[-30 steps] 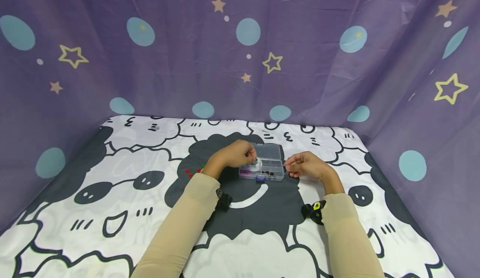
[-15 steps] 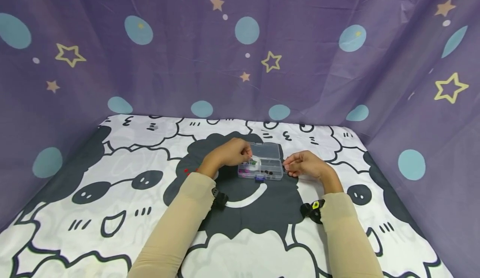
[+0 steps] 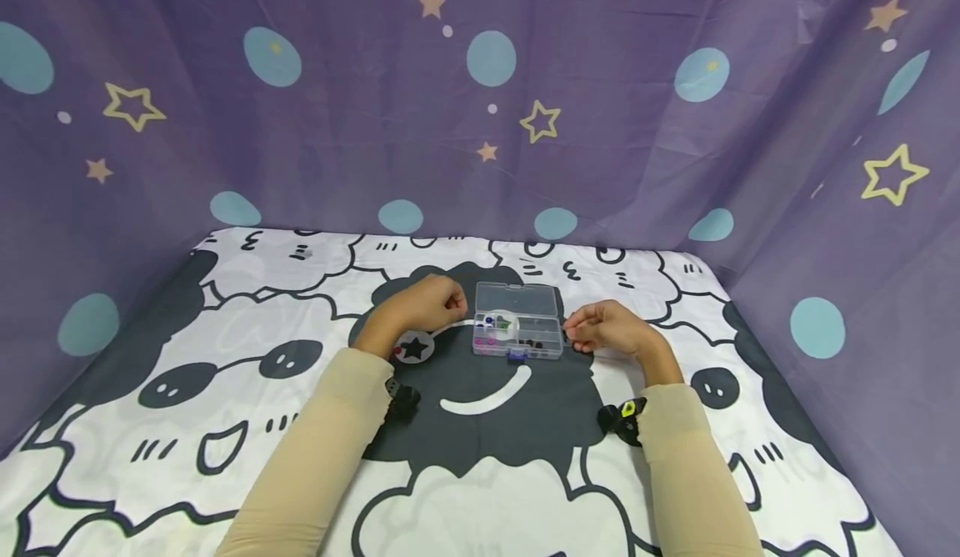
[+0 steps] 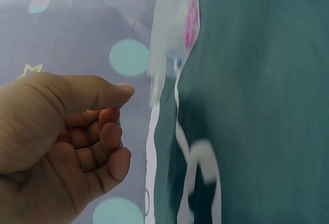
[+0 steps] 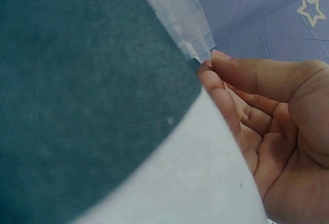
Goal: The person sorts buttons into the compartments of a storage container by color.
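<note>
A clear plastic compartment box (image 3: 555, 348) lies with its lid (image 3: 516, 299) raised at the back. Inside are small pink pieces (image 3: 486, 342), a blue piece (image 3: 489, 320), a green piece (image 3: 506, 325) and several dark pieces (image 3: 536, 344). Left of the box hovers my left hand (image 3: 429, 302), loosely curled; the left wrist view shows nothing between its thumb and fingers. At the box's right end, my right hand (image 3: 611, 328) brings thumb and forefinger together. The right wrist view shows them pinching a tiny dark piece (image 5: 205, 69) beside the box corner.
A red piece (image 3: 397, 350) shows beside my left wrist, where the arm hides part of the cloth (image 3: 480, 428). The cloth carries printed cartoon clouds. A purple curtain (image 3: 360, 107) hangs behind and along both sides.
My left hand has moved left from above the box, uncovering its left compartments with the blue and green pieces. My right hand has stayed by the box's right end.
</note>
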The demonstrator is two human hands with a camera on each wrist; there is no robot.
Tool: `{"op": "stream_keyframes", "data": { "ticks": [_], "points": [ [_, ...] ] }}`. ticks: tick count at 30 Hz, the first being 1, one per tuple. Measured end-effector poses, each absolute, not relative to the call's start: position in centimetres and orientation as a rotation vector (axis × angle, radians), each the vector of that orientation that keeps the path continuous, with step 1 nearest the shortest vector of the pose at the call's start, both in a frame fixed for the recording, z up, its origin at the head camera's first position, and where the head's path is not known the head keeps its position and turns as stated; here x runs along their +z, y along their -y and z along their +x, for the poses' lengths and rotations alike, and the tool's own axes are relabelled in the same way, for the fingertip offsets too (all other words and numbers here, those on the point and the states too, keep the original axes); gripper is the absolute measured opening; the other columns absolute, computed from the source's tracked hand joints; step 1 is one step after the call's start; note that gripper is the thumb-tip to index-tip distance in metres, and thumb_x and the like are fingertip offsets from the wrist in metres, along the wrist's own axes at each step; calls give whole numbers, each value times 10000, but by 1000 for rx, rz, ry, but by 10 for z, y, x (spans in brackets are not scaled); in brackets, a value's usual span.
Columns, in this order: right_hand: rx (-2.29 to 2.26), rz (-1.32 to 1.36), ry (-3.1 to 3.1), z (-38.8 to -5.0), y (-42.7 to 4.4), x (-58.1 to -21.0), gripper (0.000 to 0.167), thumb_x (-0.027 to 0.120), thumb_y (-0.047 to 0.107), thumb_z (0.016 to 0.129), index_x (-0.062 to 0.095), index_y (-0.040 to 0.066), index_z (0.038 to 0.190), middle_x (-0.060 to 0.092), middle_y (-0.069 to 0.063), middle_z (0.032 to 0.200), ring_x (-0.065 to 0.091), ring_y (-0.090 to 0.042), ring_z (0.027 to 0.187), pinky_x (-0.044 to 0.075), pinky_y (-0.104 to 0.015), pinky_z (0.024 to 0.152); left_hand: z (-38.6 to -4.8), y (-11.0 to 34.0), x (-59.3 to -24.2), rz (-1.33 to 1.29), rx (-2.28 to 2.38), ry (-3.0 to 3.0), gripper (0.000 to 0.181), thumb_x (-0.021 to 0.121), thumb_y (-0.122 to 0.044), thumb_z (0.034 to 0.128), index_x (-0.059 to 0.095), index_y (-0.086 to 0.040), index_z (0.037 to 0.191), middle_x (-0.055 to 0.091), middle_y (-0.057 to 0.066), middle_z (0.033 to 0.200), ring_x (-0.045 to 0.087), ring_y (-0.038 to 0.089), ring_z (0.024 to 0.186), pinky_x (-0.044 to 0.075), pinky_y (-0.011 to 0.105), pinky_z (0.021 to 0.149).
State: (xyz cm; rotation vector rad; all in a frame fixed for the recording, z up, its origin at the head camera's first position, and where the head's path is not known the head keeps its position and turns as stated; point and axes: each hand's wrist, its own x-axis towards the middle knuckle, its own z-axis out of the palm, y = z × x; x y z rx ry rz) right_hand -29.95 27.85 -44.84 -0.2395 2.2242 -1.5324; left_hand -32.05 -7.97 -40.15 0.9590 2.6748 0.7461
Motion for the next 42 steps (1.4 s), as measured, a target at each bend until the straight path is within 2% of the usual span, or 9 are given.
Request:
{"op": "stream_keyframes", "data": {
  "ticks": [7, 16, 30, 42],
  "points": [
    [-1539, -230, -2219, -300, -277, -451, 197, 670, 20, 972, 679, -93, 1134, 729, -76, 880, 689, -169, 766, 595, -323, 734, -319, 108, -404, 864, 721, -2694, 120, 622, -94, 996, 713, -53, 930, 636, 15, 784, 548, 148, 679, 485, 346, 708],
    [-1554, -224, -2208, -299, -277, -452, 180, 660, 7, 973, 679, -94, 1122, 727, -73, 868, 686, -166, 756, 594, -320, 722, -314, 133, -404, 817, 732, -2711, 120, 635, -79, 977, 726, -15, 930, 624, 11, 741, 545, 138, 627, 487, 351, 703],
    [-1535, -218, -2228, -298, -279, -451, 198, 665, 17, 975, 673, -99, 1135, 727, -71, 878, 688, -167, 764, 593, -319, 722, -317, 151, -405, 760, 727, -2698, 116, 640, -93, 985, 729, -44, 930, 628, 15, 793, 534, 151, 705, 474, 356, 737],
    [-1541, -232, -2209, -302, -280, -452, 230, 681, 31, 970, 665, -111, 1150, 732, -78, 885, 690, -163, 764, 592, -314, 717, -319, 164, -408, 725, 682, -2707, 55, 687, -74, 942, 731, -55, 917, 640, 16, 804, 546, 146, 710, 471, 337, 711]
  ]
}}
